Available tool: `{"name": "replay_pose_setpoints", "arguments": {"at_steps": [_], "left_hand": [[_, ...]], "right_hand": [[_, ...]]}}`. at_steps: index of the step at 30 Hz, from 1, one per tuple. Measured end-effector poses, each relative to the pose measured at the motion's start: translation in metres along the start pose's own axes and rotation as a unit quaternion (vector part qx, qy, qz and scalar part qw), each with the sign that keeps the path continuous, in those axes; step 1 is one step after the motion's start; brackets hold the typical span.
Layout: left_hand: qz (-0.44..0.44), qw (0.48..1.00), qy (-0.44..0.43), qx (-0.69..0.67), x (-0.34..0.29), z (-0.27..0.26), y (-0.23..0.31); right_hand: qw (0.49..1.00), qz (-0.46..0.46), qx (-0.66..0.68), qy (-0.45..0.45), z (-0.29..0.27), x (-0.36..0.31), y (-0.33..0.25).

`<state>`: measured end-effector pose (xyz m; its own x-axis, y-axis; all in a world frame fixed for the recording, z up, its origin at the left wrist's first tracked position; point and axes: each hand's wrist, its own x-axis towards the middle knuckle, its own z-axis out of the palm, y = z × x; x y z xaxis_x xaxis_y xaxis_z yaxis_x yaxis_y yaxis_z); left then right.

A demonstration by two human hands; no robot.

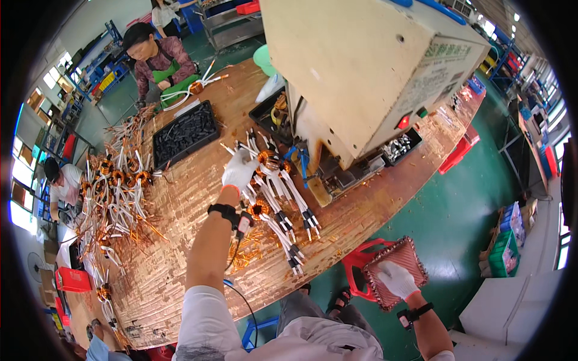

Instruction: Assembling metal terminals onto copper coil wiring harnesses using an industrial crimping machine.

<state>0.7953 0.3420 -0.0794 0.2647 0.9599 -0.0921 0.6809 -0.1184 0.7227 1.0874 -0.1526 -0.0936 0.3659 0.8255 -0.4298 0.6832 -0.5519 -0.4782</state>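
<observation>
My left hand [239, 170], in a white glove, is over the bench at the left end of a pile of copper-wound ring coils [268, 159] with white leads and black sleeves near their ends. Its fingers lie against the white leads beside the upper coil and blend with them, so their grip is unclear. Below it lies another ring coil [259, 209], its leads running toward the bench's near edge. Off the bench on the right, my right hand [396, 280], also gloved, rests with fingers stretched out on a striped reddish cushion [411, 260] atop a red stool [356, 265].
A large beige machine [349, 72] stands on the bench. A black tray [186, 135] of small black pieces sits left of it. Many more coils [117, 177] are heaped at far left. Copper-coloured scraps [244, 253] lie near my left forearm. Across the bench works another person [159, 66].
</observation>
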Motion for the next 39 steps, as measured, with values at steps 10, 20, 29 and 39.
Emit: {"name": "replay_pose_setpoints", "arguments": {"at_steps": [10, 20, 29, 39], "left_hand": [[0.067, 0.965, -0.161, 0.196, 0.052, 0.023, 0.043], [0.125, 0.954, -0.236, 0.139, 0.047, 0.017, 0.038], [0.104, 0.976, 0.024, -0.189, -0.073, -0.115, 0.080], [-0.070, 0.970, -0.232, 0.027, -0.251, -0.062, 0.164]], "right_hand": [[0.977, 0.210, 0.004, -0.035, 0.041, -0.100, 0.075], [0.968, 0.240, 0.063, -0.026, 0.038, -0.091, 0.037], [0.991, -0.028, 0.131, -0.020, -0.019, -0.008, -0.039], [0.817, -0.536, 0.182, 0.111, -0.044, -0.013, -0.202]]}}
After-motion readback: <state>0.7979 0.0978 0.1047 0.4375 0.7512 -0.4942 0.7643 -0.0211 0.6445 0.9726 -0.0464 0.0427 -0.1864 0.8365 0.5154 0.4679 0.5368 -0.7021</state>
